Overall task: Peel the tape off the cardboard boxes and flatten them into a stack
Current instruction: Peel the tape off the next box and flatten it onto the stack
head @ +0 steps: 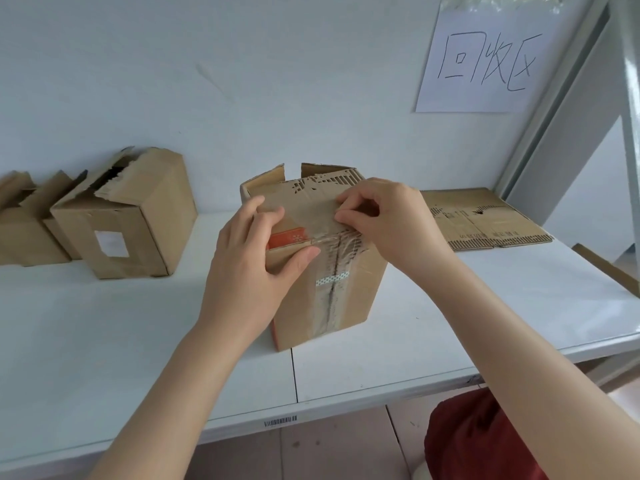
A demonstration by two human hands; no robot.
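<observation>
Peeling step, looks like: box (pixel 369 289) gripped by the left hand (pixel 254 247), tape (pixel 327 303) pinched by the right hand (pixel 384 221). A steady pull's probably needed next.

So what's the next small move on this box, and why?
Probably pull the tape down along the seam: the right hand seems to pinch its lifted end near the box top, the left hand holds the box, and tape runs on below.

4 boxes (pixel 322 271) (1 flattened), 1 sign (pixel 485 60)
</observation>
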